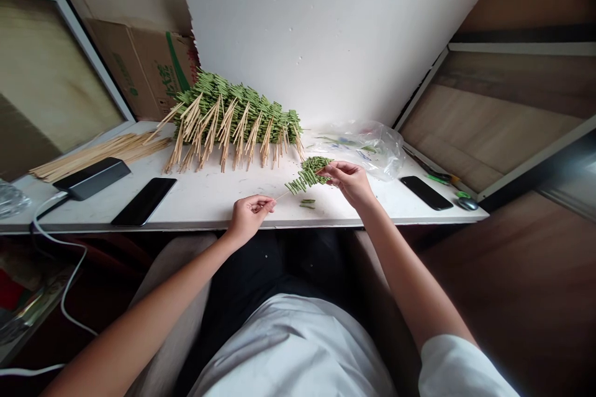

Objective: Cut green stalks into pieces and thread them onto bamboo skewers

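Observation:
My left hand [252, 216] is closed around the bare end of a thin wooden skewer [282, 196] near the table's front edge. Cut green bean pieces [302, 182] are threaded crosswise along that skewer, toward its far end. My right hand [348, 182] is pinched at the far end of the row; whether a loose bean piece is between the fingertips I cannot make out. Just behind lies a small heap of cut green beans [316, 164]. A few loose pieces [307, 203] lie on the table below the skewer.
A large stack of filled bean skewers [242, 111] stands at the back left, sticks pointing forward. Bare skewers [102, 152] lie left of it. Two phones [145, 201], a black device [93, 177] with a white cable, a clear plastic bag [379, 142] and scissors [426, 164] are on the white table [209, 189].

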A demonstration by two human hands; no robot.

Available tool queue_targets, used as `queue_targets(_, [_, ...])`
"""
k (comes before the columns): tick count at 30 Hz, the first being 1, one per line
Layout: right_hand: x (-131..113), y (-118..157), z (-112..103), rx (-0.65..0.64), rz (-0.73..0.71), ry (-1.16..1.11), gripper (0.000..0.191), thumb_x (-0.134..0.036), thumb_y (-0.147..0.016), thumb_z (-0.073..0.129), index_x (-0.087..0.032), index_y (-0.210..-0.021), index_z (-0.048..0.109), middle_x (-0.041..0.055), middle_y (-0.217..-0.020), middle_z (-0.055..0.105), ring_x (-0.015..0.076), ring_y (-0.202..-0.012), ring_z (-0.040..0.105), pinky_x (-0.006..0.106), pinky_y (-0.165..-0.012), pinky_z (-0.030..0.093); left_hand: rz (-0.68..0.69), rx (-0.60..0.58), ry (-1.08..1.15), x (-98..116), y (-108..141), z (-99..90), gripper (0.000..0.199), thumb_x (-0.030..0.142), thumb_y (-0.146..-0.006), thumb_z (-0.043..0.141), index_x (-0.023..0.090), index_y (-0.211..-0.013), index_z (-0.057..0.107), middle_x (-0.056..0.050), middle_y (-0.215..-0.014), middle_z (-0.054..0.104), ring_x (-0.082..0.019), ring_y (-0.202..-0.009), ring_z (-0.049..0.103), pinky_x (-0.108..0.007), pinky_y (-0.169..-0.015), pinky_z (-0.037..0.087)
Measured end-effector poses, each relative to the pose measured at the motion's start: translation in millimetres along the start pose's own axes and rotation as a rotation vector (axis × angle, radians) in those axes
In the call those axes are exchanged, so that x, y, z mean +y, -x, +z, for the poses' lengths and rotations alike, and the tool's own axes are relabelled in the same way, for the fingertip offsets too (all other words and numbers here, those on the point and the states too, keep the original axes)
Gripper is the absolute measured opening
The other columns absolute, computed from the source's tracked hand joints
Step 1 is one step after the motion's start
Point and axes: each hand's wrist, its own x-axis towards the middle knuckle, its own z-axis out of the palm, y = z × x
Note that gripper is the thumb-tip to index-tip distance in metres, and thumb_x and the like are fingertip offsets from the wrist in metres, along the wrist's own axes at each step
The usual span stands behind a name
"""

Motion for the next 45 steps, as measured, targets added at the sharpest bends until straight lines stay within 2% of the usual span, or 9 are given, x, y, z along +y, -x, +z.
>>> queue_targets(7, [-8, 0, -7, -0.061, 0.033, 0.088, 0.031, -0.048, -0.073, 0.096, -0.021, -0.084, 0.083, 0.0086, -0.092, 0.084, 0.024, -0.09, 0.079, 0.031, -0.073, 0.06, 0.005, -0.008, -0.002, 1, 1, 0.6, 0.034, 0.046, -0.088, 0.083, 0.013, -0.092, 0.083, -0.011, -0.078, 0.081, -0.023, -0.069, 0.079, -0.029, -0.063, 0.063])
queue_targets(11, [-9, 1, -5, -0.077, 0.049, 0.046, 0.029, -0.045, -0.074, 0.096, -0.022, -0.087, 0.083, 0.008, -0.095, 0.085, 0.024, -0.094, 0.08, 0.031, -0.077, 0.06, 0.006, -0.007, 0.007, 3, 1, 0.6, 0.033, 0.047, -0.088, 0.083, 0.014, -0.091, 0.082, -0.011, -0.078, 0.08, -0.023, -0.07, 0.079, -0.029, -0.064, 0.063])
queue_targets(15, [-1, -1, 4, -0.031, 0.058, -0.09, 0.036, -0.047, -0.071, 0.097, -0.024, -0.094, 0.084, 0.0066, -0.096, 0.085, 0.0241, -0.098, 0.08, 0.03, -0.076, 0.06, 0.005, 0.018, 0.028, 4, 0, 0.2, 0.032, 0.046, -0.088, 0.083, 0.014, -0.091, 0.082, -0.01, -0.08, 0.081, -0.023, -0.073, 0.08, -0.03, -0.067, 0.064])
queue_targets(19, [7, -4, 8, 0.013, 0.088, -0.145, 0.04, -0.051, -0.066, 0.099, -0.024, -0.091, 0.083, 0.0059, -0.092, 0.084, 0.0232, -0.094, 0.08, 0.03, -0.076, 0.063, 0.006, 0.02, 0.032, 3, 0, 0.3, 0.031, 0.046, -0.088, 0.083, 0.014, -0.091, 0.083, -0.01, -0.08, 0.081, -0.023, -0.073, 0.079, -0.03, -0.067, 0.064])
queue_targets(27, [3, 3, 12, 0.021, 0.001, -0.024, 0.038, -0.055, -0.075, 0.092, -0.022, -0.091, 0.083, 0.0094, -0.104, 0.084, 0.0261, -0.104, 0.078, 0.033, -0.079, 0.065, 0.018, 0.009, 0.013, 4, 2, 1.4, 0.031, 0.045, -0.089, 0.082, 0.014, -0.091, 0.083, -0.01, -0.079, 0.081, -0.023, -0.072, 0.079, -0.029, -0.066, 0.064])
queue_targets(33, [13, 4, 20, 0.064, -0.016, -0.06, 0.039, -0.057, -0.075, 0.092, -0.022, -0.09, 0.083, 0.0086, -0.103, 0.084, 0.0261, -0.103, 0.079, 0.034, -0.08, 0.066, 0.025, 0.022, -0.004, 4, 2, 1.3, 0.03, 0.044, -0.09, 0.082, 0.014, -0.092, 0.083, -0.01, -0.079, 0.081, -0.023, -0.072, 0.079, -0.029, -0.066, 0.064])
queue_targets(38, [20, 6, 27, 0.118, -0.015, -0.091, 0.04, -0.057, -0.073, 0.093, -0.024, -0.092, 0.082, 0.0086, -0.103, 0.083, 0.027, -0.11, 0.077, 0.037, -0.086, 0.067, 0.029, 0.038, -0.003, 2, 3, 2.0, 0.03, 0.045, -0.09, 0.082, 0.015, -0.091, 0.083, -0.01, -0.079, 0.081, -0.023, -0.072, 0.08, -0.03, -0.067, 0.065])
queue_targets(43, [30, 9, 41, 0.149, 0.024, -0.112, 0.042, -0.055, -0.065, 0.098, -0.022, -0.083, 0.08, 0.0046, -0.092, 0.079, 0.023, -0.095, 0.076, 0.04, -0.09, 0.068, 0.018, 0.048, 0.012, -1, 3, 1.9, 0.031, 0.045, -0.089, 0.083, 0.014, -0.093, 0.083, -0.01, -0.082, 0.081, -0.023, -0.074, 0.08, -0.031, -0.068, 0.065])
queue_targets(45, [31, 9, 43, 0.141, 0.035, -0.114, 0.042, -0.055, -0.064, 0.098, -0.022, -0.083, 0.08, 0.004, -0.093, 0.078, 0.0221, -0.095, 0.074, 0.041, -0.091, 0.068, 0.011, 0.053, 0.024, -1, 1, 1.4, 0.033, 0.046, -0.089, 0.083, 0.014, -0.094, 0.083, -0.011, -0.082, 0.081, -0.024, -0.074, 0.08, -0.031, -0.069, 0.065])
